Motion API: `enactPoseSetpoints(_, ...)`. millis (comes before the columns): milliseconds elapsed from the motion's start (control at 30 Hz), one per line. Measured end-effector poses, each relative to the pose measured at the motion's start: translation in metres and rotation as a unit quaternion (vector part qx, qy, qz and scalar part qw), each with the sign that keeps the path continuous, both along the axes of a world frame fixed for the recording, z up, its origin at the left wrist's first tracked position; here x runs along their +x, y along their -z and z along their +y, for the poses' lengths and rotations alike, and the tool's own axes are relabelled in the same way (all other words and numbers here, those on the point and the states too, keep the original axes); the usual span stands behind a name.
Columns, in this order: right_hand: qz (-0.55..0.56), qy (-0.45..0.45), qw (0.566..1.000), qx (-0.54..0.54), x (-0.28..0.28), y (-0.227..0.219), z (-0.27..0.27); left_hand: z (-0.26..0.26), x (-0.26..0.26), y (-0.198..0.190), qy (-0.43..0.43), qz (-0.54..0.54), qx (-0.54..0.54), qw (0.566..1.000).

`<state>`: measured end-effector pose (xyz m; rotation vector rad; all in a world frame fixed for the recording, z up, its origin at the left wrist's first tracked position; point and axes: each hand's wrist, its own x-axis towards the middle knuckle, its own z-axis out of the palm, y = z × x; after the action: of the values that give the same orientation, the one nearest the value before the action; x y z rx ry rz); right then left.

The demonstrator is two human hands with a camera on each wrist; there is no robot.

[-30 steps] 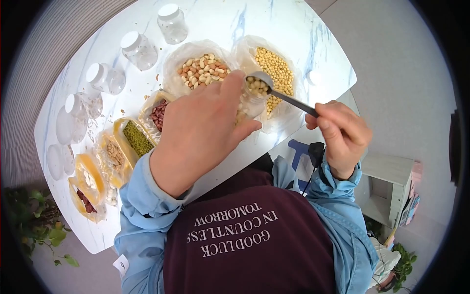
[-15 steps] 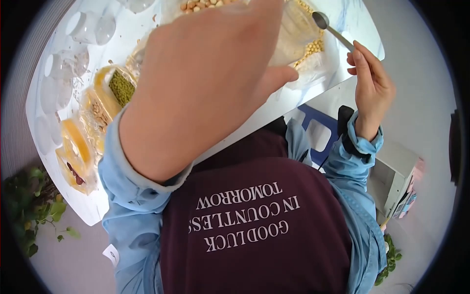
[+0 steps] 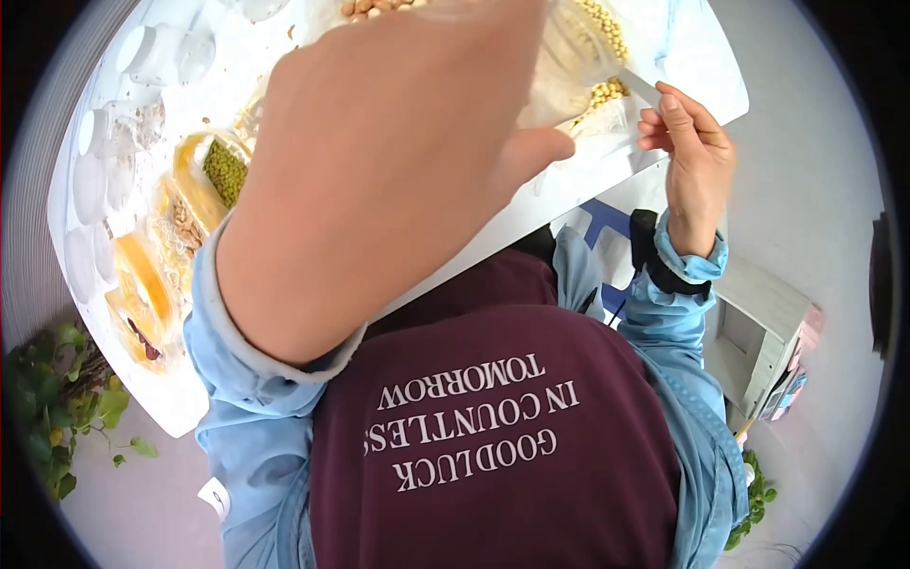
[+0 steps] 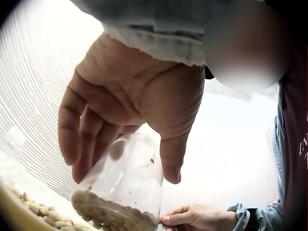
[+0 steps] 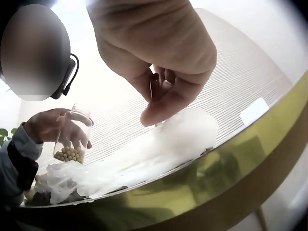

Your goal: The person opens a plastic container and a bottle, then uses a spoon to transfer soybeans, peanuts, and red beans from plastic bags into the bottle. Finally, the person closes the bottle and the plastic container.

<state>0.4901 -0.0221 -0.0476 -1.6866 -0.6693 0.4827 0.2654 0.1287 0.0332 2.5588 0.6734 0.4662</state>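
Note:
My left hand [image 3: 398,152] grips a clear plastic jar [image 4: 127,173] between thumb and fingers. The jar stands roughly upright, with pale yellow soybeans [image 5: 69,154] gathered at its bottom. In the head view the back of this hand covers much of the table. My right hand [image 3: 700,161] pinches the handle of a grey measuring spoon [image 3: 641,87] between thumb and fingers. The spoon's bowl is hidden behind the jar, toward the clear bag of soybeans [image 3: 609,93]. In the right wrist view the white plastic of a bag [image 5: 187,127] lies below this hand.
Several clear jars [image 3: 152,54] line the table's left side. Open bags of mung beans [image 3: 225,173], walnut pieces [image 3: 185,213] and other dry foods stand nearer me. Peanuts [image 3: 374,8] show at the top edge. The table's front edge [image 3: 474,248] runs before my body.
My left hand and the jar have come up closer to the head camera. The spoon, earlier at the jar with soybeans, moved right, then back left and down, its bowl now hidden.

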Motion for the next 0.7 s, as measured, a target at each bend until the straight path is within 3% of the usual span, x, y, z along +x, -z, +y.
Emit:
enactPoseSetpoints(100,0.101,0.011,0.994,0.028,0.007,0.001,0.000,-0.001,0.002,0.001,0.000,0.003,-0.001,1.000)
enactPoseSetpoints(333,0.170,0.015,0.982,0.082,0.017,-0.006,-0.007,-0.004,0.004,0.000,0.001,0.038,-0.018,0.999)
enactPoseSetpoints(700,0.122,-0.062,0.976,0.167,-0.011,-0.060,-0.006,-0.006,0.004,-0.003,0.007,0.062,-0.015,0.998)
